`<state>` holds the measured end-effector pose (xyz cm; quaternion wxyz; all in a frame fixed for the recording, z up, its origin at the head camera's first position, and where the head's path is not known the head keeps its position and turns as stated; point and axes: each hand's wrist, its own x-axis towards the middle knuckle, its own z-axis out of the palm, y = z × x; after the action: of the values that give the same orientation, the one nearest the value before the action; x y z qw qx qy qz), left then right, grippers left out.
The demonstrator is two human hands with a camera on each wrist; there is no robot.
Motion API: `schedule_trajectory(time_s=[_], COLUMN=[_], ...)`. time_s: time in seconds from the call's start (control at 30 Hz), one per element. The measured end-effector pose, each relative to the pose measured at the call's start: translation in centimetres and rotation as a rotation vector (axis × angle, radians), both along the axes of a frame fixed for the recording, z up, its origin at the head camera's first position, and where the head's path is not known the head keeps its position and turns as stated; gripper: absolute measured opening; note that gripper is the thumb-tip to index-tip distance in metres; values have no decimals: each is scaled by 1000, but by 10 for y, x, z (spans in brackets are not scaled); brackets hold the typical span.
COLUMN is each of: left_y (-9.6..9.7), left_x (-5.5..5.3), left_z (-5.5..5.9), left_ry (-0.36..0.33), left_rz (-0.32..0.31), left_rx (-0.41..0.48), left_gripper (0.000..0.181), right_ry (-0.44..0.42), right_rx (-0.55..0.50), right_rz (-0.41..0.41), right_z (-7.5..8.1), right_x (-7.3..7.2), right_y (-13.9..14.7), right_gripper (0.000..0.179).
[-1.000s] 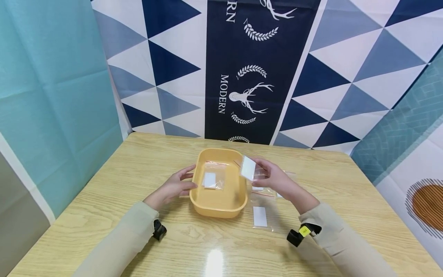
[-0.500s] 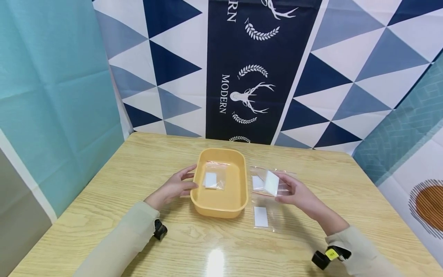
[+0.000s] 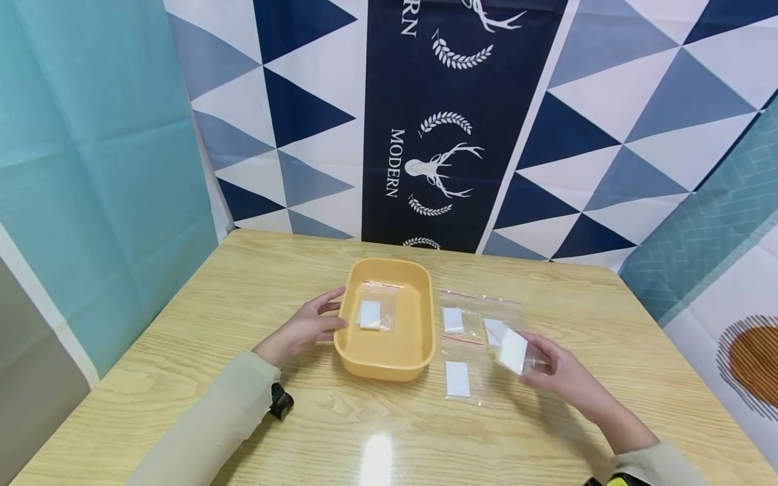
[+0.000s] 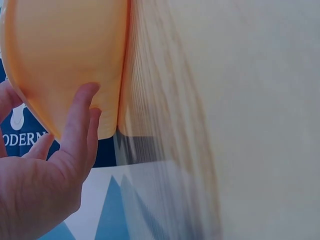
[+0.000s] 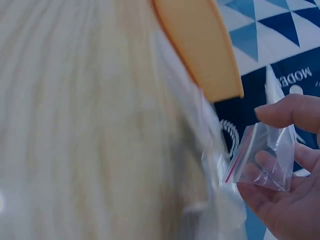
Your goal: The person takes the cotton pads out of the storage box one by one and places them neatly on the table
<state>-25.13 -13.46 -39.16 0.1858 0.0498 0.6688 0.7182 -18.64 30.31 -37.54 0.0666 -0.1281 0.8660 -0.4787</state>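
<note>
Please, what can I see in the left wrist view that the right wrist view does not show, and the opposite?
Only the left wrist view shows the left hand, at the side of the orange tub.

Only the right wrist view shows the right hand, pinching a clear bag with a red strip, and other clear bags, blurred, on the table.

Both share the tub, the table's wood grain and the triangle-patterned cloth with partly visible lettering.

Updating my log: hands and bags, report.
Left hand touching tub. Right hand pinching clear bag, raised. More bags beside tub. No obstruction visible.
</note>
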Motion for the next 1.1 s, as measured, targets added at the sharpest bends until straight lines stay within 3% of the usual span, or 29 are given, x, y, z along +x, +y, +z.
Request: schedule_trajectory(time_s=[0.23, 0.53, 0.67, 0.77, 0.97, 1.1], left_y=[-1, 0, 0, 0, 0, -1], left_x=[0, 1, 1, 0, 0, 0], left_z=[2, 3, 2, 1, 0, -1], left_ry=[-4, -7, -15, -11, -8, -9], left_rz=[9, 0, -4, -7, -9, -8], left_rx=[-8, -4, 1, 4, 5, -2], left_gripper=[77, 76, 76, 76, 76, 75], right_ry=[162, 174, 245, 268, 139, 121], right_rx=[147, 354, 409, 394, 287, 203], right_rz=[41, 100, 142, 172, 265, 347], right_z=[-12, -14, -16, -16, -21, -25], right_x=[7, 9, 11, 12, 13, 10], right_y=[17, 20, 19, 18, 23, 27], right_gripper=[70, 72, 70, 69, 69, 69])
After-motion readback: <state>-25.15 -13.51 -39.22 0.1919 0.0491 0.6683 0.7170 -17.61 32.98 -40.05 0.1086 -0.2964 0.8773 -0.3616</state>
